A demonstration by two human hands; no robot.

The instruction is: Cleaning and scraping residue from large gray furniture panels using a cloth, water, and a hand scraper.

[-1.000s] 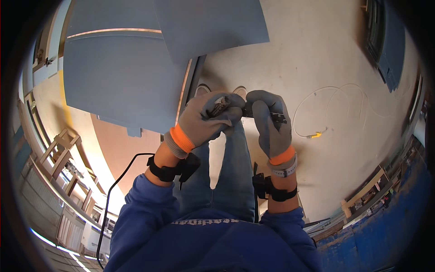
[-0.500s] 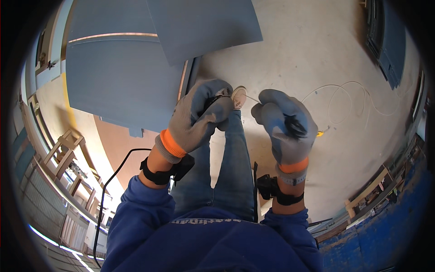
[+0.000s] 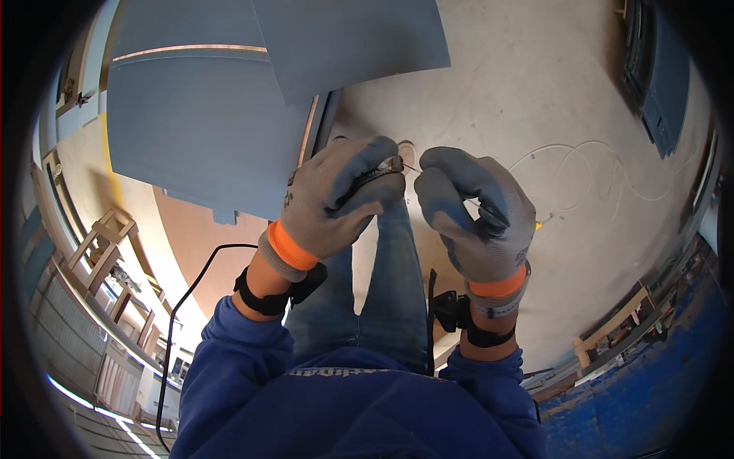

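Both my hands wear grey gloves with blue-grey palms and orange cuffs, raised close together over my legs. My left hand (image 3: 329,199) is closed around a small dark object (image 3: 372,177) with a brownish, metallic-looking end; its kind is mostly hidden by the fingers. Just to the right, my right hand (image 3: 483,218) is closed with thumb and forefinger pinching a thin metal rod or wire (image 3: 410,167). The rod's free tip points left at the object's end. Whether the two touch, I cannot tell.
Large dark grey sheets (image 3: 199,126) lie at the far left, one overlapping sheet (image 3: 355,38) set askew. A thin pale hose (image 3: 566,147) loops across the floor to the right. Dark panels (image 3: 664,99) stand at far right. A wooden frame (image 3: 107,237) is at left. A black cable (image 3: 177,306) hangs by my left arm.
My hands have come closer together, and the rod's tip is now nearer the object in my left hand. More of that object's end shows between the left fingers.
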